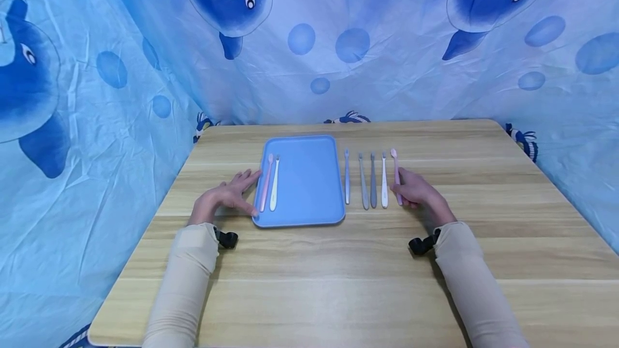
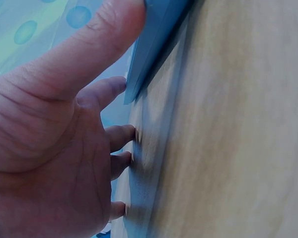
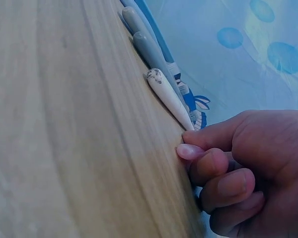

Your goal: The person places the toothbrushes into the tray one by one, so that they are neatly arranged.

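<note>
In the head view, my left hand (image 1: 232,193) is spread beside a blue tray (image 1: 309,181), its thumb and index fingertip on the tray's left rim. The left wrist view shows the other fingertips lower, near the wood. A pink toothbrush (image 1: 266,184) and a white toothbrush (image 1: 274,187) lie along the tray's left side. My right hand (image 1: 417,188) pinches another pink toothbrush (image 1: 395,162) by its handle, at the right end of a row. Its rounded handle end (image 3: 189,151) pokes out between thumb and fingers. Just left of it lies a white toothbrush (image 1: 384,187).
Between the tray and the white toothbrush lie a blue toothbrush (image 1: 347,181), a grey-green toothbrush (image 1: 364,184) and a dark grey-blue toothbrush (image 1: 373,187), roughly parallel. All rest on a wooden table (image 1: 309,273). A blue dolphin-print curtain (image 1: 406,85) hangs behind and at the sides.
</note>
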A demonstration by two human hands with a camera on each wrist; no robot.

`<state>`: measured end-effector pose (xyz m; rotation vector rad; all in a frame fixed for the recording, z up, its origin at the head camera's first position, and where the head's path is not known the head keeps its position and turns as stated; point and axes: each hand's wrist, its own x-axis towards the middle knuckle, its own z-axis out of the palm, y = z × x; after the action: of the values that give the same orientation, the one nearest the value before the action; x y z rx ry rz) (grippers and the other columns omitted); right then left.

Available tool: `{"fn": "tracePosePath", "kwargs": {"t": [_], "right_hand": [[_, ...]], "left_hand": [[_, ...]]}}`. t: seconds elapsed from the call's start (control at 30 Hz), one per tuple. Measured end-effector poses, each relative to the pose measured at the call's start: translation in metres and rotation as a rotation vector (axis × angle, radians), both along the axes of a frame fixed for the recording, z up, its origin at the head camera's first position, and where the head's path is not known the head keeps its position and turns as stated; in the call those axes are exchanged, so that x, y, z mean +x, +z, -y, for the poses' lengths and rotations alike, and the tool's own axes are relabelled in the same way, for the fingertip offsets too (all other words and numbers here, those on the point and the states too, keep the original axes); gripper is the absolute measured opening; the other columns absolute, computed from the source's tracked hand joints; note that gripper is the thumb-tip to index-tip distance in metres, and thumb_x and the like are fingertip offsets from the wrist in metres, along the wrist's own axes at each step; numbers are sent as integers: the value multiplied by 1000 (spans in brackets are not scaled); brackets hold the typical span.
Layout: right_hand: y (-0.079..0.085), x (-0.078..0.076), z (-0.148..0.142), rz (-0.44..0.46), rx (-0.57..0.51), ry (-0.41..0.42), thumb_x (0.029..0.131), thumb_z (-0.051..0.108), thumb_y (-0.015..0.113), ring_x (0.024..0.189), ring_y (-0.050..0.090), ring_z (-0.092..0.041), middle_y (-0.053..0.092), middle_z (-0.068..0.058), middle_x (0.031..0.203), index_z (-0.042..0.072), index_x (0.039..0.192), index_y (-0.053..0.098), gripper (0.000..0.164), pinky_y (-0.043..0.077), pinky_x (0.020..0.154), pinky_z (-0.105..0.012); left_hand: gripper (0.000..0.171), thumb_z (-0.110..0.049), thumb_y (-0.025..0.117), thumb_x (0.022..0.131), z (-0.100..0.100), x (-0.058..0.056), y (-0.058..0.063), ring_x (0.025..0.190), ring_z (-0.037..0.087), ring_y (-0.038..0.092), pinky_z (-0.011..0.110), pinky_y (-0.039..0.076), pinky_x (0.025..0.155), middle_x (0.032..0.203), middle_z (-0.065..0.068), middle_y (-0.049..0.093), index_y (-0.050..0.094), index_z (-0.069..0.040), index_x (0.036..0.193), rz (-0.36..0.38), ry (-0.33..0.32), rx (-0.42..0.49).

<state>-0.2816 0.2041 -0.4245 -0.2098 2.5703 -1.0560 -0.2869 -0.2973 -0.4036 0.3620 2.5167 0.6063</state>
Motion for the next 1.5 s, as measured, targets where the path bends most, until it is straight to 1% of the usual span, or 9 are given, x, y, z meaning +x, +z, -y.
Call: {"fn": "tracePosePath", "kwargs": {"t": [0.13, 0.37, 0.43, 0.53, 0.63, 0.83, 1.0, 1.13, 1.5], "right_hand": [[-1, 0, -2, -23, -4, -2, 103, 16, 49, 44, 47, -13, 54, -1, 57, -2, 114, 43, 22, 42, 41, -26], [2, 0, -5, -78, -84, 10, 101, 14, 52, 44, 48, -14, 54, -2, 57, -2, 110, 44, 20, 43, 39, -28], [3, -1, -5, -79, -101, 7, 101, 14, 52, 43, 48, -13, 54, -1, 56, -3, 114, 44, 22, 43, 38, -27], [5, -1, -5, -62, -130, 8, 102, 14, 50, 43, 48, -11, 54, 1, 54, -5, 133, 40, 38, 42, 38, -26], [7, -1, -6, -45, -167, 20, 103, 13, 48, 42, 46, -10, 53, 3, 53, -5, 144, 32, 48, 40, 38, -25], [14, 0, -1, -29, -253, 36, 105, 10, 45, 39, 41, -7, 49, 3, 52, -8, 136, 35, 38, 34, 36, -23], [18, 1, 2, -8, -327, 23, 105, 12, 45, 38, 39, -6, 48, 4, 51, -6, 146, 29, 47, 30, 36, -22], [20, 2, 3, -7, -337, 15, 105, 14, 46, 38, 39, -5, 48, 5, 50, -1, 153, 22, 56, 29, 36, -23], [24, 3, 3, -1, -355, 6, 105, 14, 47, 40, 38, -6, 48, 4, 52, 2, 154, 22, 57, 30, 38, -23]], "left_hand": [[129, -53, 86, 71, -1, 1, 0, 154, 47, -16, 74, -9, 118, 168, 23, -11, 1, -21, 163, 3, 8, 4], [129, -52, 86, 71, -1, 1, 0, 154, 47, -15, 75, -8, 118, 168, 23, -10, 1, -20, 163, -4, 0, 2], [129, -53, 86, 71, 0, 0, 0, 154, 48, -15, 75, -8, 118, 168, 23, -10, 1, -20, 163, -6, -2, 5], [130, -53, 86, 71, 1, 0, -1, 154, 48, -15, 75, -9, 118, 168, 23, -11, 1, -20, 163, -6, -6, 9], [130, -54, 86, 70, 1, 0, -1, 154, 48, -15, 75, -9, 118, 168, 23, -11, 1, -20, 163, -5, -6, 10], [130, -54, 85, 71, 1, -1, -2, 154, 48, -16, 75, -9, 118, 168, 23, -11, 1, -20, 163, -4, -6, 13], [130, -54, 86, 71, 1, -1, -2, 154, 48, -15, 75, -8, 118, 168, 23, -11, 1, -20, 163, -8, -8, 17], [129, -54, 85, 71, 2, -1, -1, 154, 48, -15, 75, -8, 118, 168, 23, -11, 1, -20, 163, -10, -10, 13], [129, -54, 85, 72, 2, -1, -2, 154, 47, -15, 75, -8, 118, 168, 23, -11, 1, -20, 163, -14, -11, 2]]}}
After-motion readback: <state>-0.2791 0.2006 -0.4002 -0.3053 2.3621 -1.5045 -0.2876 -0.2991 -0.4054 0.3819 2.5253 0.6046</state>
